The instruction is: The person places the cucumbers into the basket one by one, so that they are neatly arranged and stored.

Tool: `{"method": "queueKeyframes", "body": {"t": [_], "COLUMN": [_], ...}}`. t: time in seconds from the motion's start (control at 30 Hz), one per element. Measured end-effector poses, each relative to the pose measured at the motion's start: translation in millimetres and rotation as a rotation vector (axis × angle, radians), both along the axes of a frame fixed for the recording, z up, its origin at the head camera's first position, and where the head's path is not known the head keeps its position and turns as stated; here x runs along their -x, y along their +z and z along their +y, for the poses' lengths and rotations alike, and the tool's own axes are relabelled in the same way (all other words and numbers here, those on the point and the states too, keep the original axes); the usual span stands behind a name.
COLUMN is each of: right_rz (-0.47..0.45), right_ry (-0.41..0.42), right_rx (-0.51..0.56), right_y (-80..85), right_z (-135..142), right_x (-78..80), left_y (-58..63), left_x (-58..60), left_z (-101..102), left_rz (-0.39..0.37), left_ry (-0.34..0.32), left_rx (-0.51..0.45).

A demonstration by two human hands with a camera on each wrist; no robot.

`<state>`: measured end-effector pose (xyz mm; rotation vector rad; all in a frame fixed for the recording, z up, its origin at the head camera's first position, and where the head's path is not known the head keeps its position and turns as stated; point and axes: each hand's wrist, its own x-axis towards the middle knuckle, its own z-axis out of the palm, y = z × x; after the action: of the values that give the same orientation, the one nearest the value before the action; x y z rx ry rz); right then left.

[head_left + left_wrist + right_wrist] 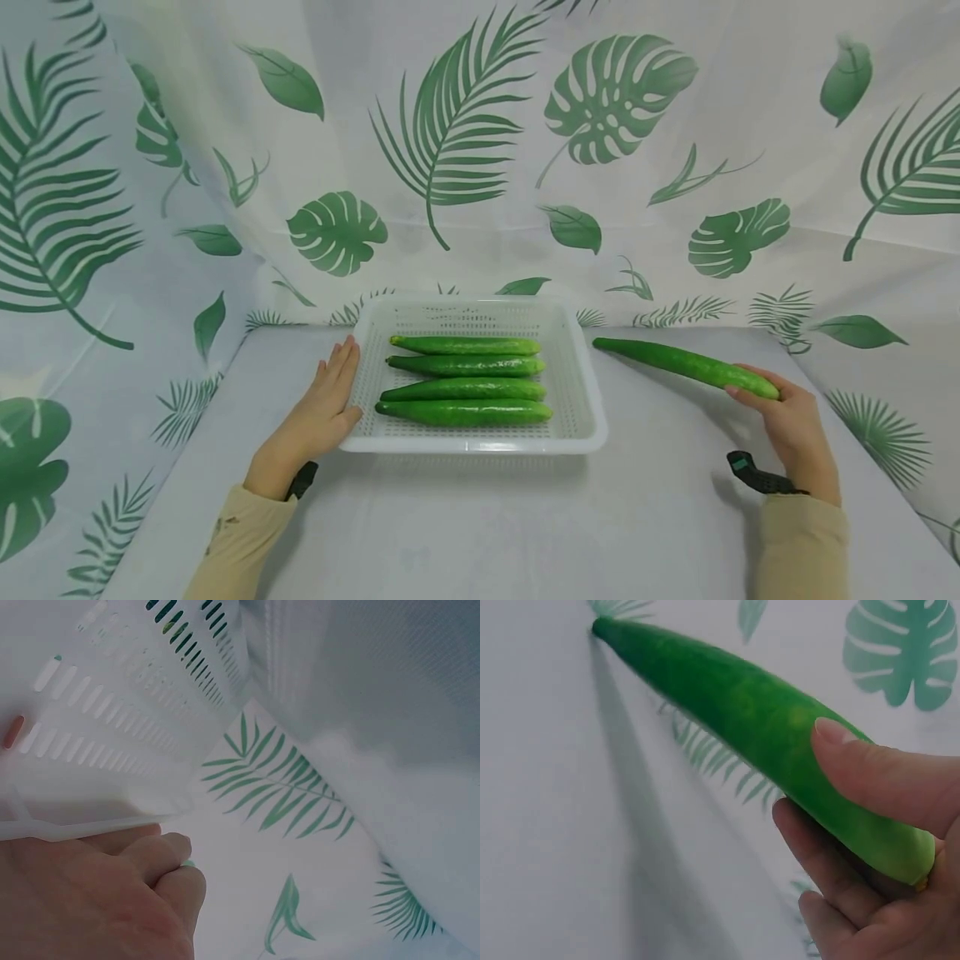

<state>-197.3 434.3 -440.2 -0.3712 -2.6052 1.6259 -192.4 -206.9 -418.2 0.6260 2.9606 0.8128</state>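
Observation:
My right hand [793, 421] grips a green cucumber [686, 363] near its paler end, right of the white plastic basket [480, 446]. Its darker tip points left, towards the basket; in the right wrist view the thumb [889, 776] lies across the top of the cucumber and the other fingers lie beneath. Several more cucumbers [465, 412] lie side by side across the basket floor. Against the basket's left side rests my left hand [318, 414], its fingers extended along the rim. From the left wrist, the slotted basket wall [97, 697] stands beside that hand.
A pale tabletop [480, 533] lies under the basket and both hands. Behind it hangs a white curtain [480, 267] printed with green leaves, which also covers the left and right sides. A dark strap [757, 475] is on the right wrist.

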Motion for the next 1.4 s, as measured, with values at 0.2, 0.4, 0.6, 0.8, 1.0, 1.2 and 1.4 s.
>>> {"method": "queueKeyframes", "body": {"t": [0.2,0.4,0.6,0.8,1.0,1.2,1.4], "right_rz": [0.022,0.173,0.362,0.510,0.687,0.739,0.717], "right_ry": [-0.024,-0.056,-0.076,-0.048,0.111,0.248,0.338], "right_rx": [-0.054,0.065,0.177,0.327,0.468,0.524,0.484], "right_y": [32.8,65.8,98.4,122.6,130.9,134.7,133.0], "right_z": [-9.5,-22.4,-43.0,-74.1,-109.3,-146.2,-183.2], "right_x": [-4.4,-11.3,-18.6,-22.4,-14.0,-6.3,-3.6], "left_y": [-1.3,-1.2,-1.0,-0.9,-0.4,-0.4,0.6], "left_x": [0.5,1.2,0.7,0.5,0.0,-0.3,-0.6], "left_z": [-0.8,-0.6,-0.5,-0.5,-0.5,0.1,0.0], "left_rz": [-0.001,-0.004,-0.004,-0.007,-0.007,-0.005,-0.009], "left_ry": [0.001,-0.001,-0.004,-0.004,-0.003,0.003,0.000], "left_rx": [0.003,0.006,0.003,0.004,-0.002,0.008,0.002]}}
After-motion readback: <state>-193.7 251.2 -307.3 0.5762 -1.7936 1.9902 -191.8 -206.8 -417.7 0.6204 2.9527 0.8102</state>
